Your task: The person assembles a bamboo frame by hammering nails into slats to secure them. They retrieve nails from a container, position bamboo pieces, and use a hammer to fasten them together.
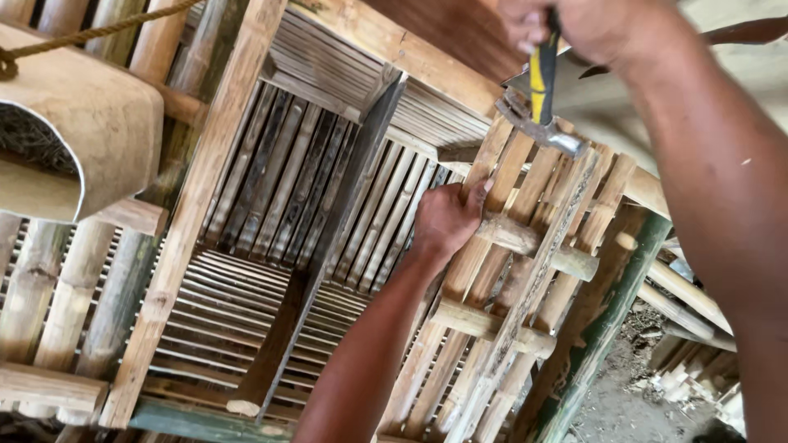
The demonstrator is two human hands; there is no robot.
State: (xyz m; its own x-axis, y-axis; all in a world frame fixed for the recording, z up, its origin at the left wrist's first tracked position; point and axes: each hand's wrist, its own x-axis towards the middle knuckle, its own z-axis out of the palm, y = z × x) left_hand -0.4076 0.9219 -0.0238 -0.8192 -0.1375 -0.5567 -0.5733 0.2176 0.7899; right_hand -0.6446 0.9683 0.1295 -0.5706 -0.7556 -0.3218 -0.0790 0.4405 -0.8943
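My right hand [574, 29] grips the yellow-and-black handle of a claw hammer [538, 115] at the top of the view. The steel head rests against the upper end of a slatted bamboo panel [501, 328]. My left hand [447, 220] clasps a vertical bamboo slat of that panel, thumb on top, just left of a horizontal cross-piece [533, 244]. The panel forms the right side of a bamboo cage frame [197, 197] with slatted walls and floor.
A curved woven basket-like piece [90, 123] hangs from a rope at the upper left. A green bamboo pole [611, 320] leans at the right. Bamboo offcuts [689, 361] lie on the dirt ground at the lower right.
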